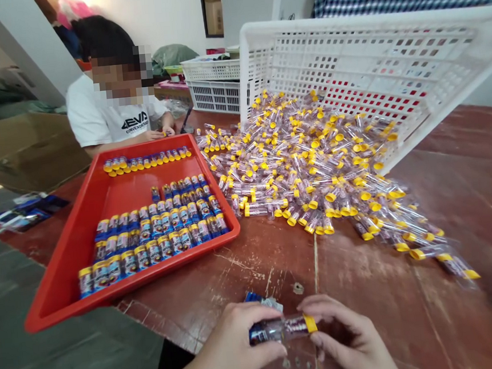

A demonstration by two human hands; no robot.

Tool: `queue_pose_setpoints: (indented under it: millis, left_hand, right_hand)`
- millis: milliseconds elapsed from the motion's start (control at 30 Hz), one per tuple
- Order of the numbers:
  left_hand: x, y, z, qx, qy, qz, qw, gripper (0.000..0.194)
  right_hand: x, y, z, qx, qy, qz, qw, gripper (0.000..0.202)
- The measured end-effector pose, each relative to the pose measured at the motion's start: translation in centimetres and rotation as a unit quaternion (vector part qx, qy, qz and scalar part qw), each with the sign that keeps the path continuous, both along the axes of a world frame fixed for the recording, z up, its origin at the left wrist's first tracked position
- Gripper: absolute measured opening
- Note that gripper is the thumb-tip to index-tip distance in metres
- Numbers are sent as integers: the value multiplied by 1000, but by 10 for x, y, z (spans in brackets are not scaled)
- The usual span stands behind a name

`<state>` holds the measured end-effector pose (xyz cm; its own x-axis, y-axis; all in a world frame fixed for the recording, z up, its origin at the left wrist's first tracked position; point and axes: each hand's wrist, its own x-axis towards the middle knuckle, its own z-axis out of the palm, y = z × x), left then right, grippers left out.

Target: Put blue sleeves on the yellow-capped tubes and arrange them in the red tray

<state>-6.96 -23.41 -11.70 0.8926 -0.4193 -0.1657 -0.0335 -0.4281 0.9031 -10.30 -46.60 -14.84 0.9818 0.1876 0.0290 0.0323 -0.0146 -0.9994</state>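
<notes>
From where I stood I counted one left hand [236, 343] and one right hand [354, 333] at a single tube [280, 329]. One red tray [128, 189] held more than thirty blue-labelled tubes [154, 253]. Loose yellow-capped tubes [310, 187] numbered well over a hundred, too jumbled for an exact tally. There was one large basket [344, 24], one co-worker [105, 119], one tabletop [256, 258] and one cardboard box [19, 147].
</notes>
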Motion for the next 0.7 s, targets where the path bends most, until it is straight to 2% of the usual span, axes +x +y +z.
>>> queue_pose_setpoints:
  millis: [100,167,267,333,367,500,700]
  left_hand:
    - [-4,-4,3,3,-71,-17,997,36]
    - [-4,-5,7,-18,-128,-43,991,34]
    - [-5,-9,9,-40,-206,-88,974,26]
    - [-4,-12,7,-50,-243,-107,963,27]
    - [-4,-14,6,-60,-259,-109,958,30]
    - [-5,-20,1,-85,-290,-107,947,38]
    - [-7,-20,-3,-90,-299,-109,944,44]
  right_hand:
    - [-4,11,-8,131,60,42,989,26]
    - [-5,21,-9,218,118,54,967,24]
    - [-8,35,-7,360,238,71,899,26]
    - [-12,42,-7,411,280,90,863,32]
    - [-15,45,-8,416,278,91,861,33]
    - [-23,47,-17,380,244,82,888,33]
    - [-24,44,-25,240,238,58,939,43]
